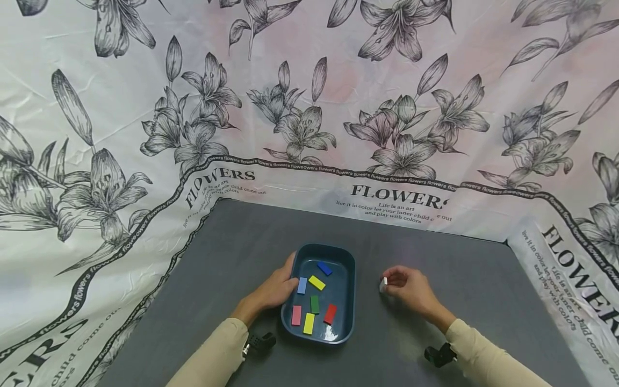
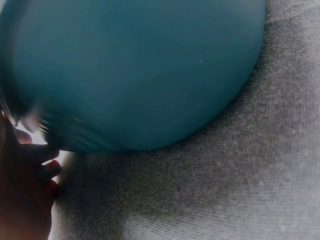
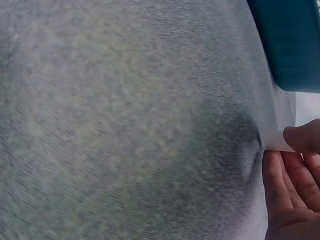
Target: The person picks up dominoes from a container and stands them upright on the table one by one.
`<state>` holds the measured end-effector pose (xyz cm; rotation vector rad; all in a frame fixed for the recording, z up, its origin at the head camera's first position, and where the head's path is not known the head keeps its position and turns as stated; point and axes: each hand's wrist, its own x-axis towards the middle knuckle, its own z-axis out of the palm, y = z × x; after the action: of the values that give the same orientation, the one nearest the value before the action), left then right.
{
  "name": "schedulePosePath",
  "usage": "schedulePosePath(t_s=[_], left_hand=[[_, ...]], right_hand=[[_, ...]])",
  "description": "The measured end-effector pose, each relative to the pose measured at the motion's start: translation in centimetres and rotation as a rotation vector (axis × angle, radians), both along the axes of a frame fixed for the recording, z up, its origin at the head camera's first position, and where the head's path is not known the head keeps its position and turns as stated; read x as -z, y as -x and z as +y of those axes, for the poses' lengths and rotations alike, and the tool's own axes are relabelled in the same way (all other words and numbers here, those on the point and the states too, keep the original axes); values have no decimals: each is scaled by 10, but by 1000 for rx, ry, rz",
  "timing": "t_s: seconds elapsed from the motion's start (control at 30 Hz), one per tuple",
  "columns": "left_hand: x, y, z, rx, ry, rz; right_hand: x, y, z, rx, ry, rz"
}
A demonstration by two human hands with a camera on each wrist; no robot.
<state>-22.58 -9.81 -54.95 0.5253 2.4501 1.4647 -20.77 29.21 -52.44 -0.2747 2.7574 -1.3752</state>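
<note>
White block point(image 1: 384, 281): located right of centre in the lower half of the head frame, outside the tray point(image 1: 341, 290) and apart from it. The right hand point(image 1: 410, 288) pinches the block between thumb and fingers, low over the grey table point(image 1: 271, 228); contact between block and table cannot be confirmed. The left hand point(image 1: 274, 289) holds the tray by its left side, thumb at the rim, remaining fingers largely hidden.

Step in hand, as judged: handling a single block while the tray is steadied. Whether the block is being picked up or set down cannot be told. The next move would call for a firm pinch, a clear path past the tray's rim and no shift of the tray.

Condition: the block is plain white, small and thin, appearing roughly upright with a narrow edge showing; most of it is covered by the fingers. No damage is discernible at this size. Seven coloured blocks point(image 1: 315, 304) lie spread over the tray floor, lower centre of the frame, at varied angles.
</note>
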Motion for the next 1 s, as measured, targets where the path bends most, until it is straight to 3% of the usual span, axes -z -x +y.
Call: schedulePosePath(t_s=[0.27,1.0], left_hand=[[1,1,0,-1,-5,0],[-1,1,0,7,-18,-5]], right_hand=[[7,-1,1,1,-18,6],[-3,-2,1,-18,-61,18]])
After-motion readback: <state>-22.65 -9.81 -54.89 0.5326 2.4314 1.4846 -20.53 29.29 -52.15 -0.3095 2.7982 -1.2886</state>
